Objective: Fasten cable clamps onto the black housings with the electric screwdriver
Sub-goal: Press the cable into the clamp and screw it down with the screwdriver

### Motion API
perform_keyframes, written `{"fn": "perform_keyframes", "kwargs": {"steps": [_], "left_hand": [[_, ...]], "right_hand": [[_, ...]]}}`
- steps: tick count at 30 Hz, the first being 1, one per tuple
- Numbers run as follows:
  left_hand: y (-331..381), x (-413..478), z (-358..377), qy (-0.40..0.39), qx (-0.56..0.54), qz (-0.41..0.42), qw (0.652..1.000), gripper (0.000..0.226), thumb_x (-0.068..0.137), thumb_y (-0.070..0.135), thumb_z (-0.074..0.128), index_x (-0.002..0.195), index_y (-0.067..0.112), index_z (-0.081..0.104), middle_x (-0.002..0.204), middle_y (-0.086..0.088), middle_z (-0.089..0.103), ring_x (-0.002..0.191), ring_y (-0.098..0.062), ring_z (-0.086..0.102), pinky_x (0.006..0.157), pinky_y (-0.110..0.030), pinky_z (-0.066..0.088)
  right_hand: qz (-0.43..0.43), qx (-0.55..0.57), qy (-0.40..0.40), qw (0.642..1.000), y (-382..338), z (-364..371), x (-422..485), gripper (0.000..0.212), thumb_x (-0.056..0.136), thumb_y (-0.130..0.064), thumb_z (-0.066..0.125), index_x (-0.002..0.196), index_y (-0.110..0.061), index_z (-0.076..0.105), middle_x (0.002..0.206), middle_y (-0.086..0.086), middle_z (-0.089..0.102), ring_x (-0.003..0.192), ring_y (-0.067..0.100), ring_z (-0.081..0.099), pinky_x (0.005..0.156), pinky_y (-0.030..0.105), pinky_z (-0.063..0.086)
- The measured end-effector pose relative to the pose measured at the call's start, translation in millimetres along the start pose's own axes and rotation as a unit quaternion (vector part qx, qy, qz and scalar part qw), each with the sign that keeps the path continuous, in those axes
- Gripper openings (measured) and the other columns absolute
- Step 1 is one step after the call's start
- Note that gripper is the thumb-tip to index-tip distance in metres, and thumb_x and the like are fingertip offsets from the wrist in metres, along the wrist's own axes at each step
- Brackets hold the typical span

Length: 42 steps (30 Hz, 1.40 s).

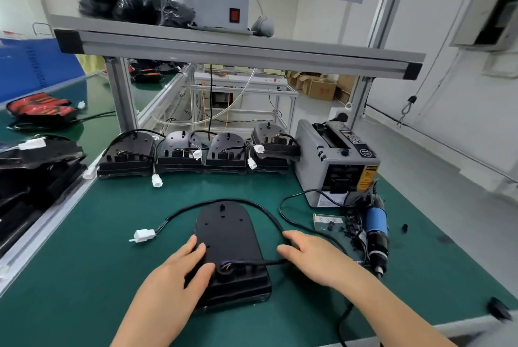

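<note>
A black housing lies flat on the green mat in front of me. Its black cable loops around the far end and finishes in a white connector on the left. My left hand rests on the housing's near left side with straight fingers. My right hand lies open just right of the housing, fingers touching the cable where it leaves the housing. The electric screwdriver, blue and black, lies on the mat to the right, untouched. Small black clamps lie scattered beside it.
Several more housings with white connectors stand in a row at the back of the mat. A grey tape dispenser sits at back right. An aluminium frame shelf spans overhead. Bagged black parts lie on the conveyor at left.
</note>
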<state>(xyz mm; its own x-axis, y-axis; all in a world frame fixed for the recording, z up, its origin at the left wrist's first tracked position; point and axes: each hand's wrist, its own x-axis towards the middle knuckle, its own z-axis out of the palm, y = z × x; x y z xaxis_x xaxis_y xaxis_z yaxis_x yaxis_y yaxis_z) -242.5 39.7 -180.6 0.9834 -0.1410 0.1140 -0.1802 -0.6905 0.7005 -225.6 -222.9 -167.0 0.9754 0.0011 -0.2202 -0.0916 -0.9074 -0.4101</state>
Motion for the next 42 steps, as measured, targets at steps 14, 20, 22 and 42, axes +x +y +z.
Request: {"fn": "perform_keyframes", "kwargs": {"steps": [14,20,22,42], "left_hand": [[1,-1,0,0.006,-0.033,-0.012,0.999,0.043,0.088,0.048,0.054,0.131,0.047,0.047,0.128,0.051,0.019,0.106,0.016,0.037,0.082,-0.011,0.032],[1,-4,-1,-0.001,-0.042,-0.018,0.999,0.044,0.088,0.049,0.053,0.132,0.048,0.045,0.131,0.05,0.02,0.094,0.022,0.037,0.08,-0.009,0.033],[2,-4,-1,-0.004,-0.044,-0.019,0.999,0.045,0.088,0.05,0.053,0.133,0.049,0.045,0.132,0.049,0.02,0.093,0.023,0.037,0.084,-0.012,0.032],[49,4,-2,0.098,-0.047,0.154,0.982,0.022,0.085,0.016,0.069,0.098,0.033,0.072,0.091,0.027,0.059,0.099,0.003,0.047,0.081,-0.005,0.033]], "right_hand": [[0.075,-0.191,0.131,0.97,72,-61,27,0.031,0.094,-0.011,0.043,0.115,-0.026,0.059,0.118,-0.006,0.059,0.104,0.015,0.056,0.081,0.027,0.044],[0.048,-0.212,0.1,0.971,77,-49,46,0.035,0.088,-0.007,0.049,0.115,-0.027,0.058,0.117,-0.004,0.057,0.107,0.018,0.055,0.083,0.029,0.044],[0.051,-0.221,0.105,0.968,78,-49,48,0.031,0.088,-0.009,0.051,0.112,-0.026,0.06,0.115,-0.004,0.058,0.106,0.018,0.055,0.083,0.029,0.045],[-0.052,0.375,-0.014,0.925,-63,-22,-33,0.017,0.083,-0.003,0.064,0.07,-0.015,0.065,0.059,-0.003,0.065,0.047,0.004,0.055,0.047,0.014,0.041]]}}
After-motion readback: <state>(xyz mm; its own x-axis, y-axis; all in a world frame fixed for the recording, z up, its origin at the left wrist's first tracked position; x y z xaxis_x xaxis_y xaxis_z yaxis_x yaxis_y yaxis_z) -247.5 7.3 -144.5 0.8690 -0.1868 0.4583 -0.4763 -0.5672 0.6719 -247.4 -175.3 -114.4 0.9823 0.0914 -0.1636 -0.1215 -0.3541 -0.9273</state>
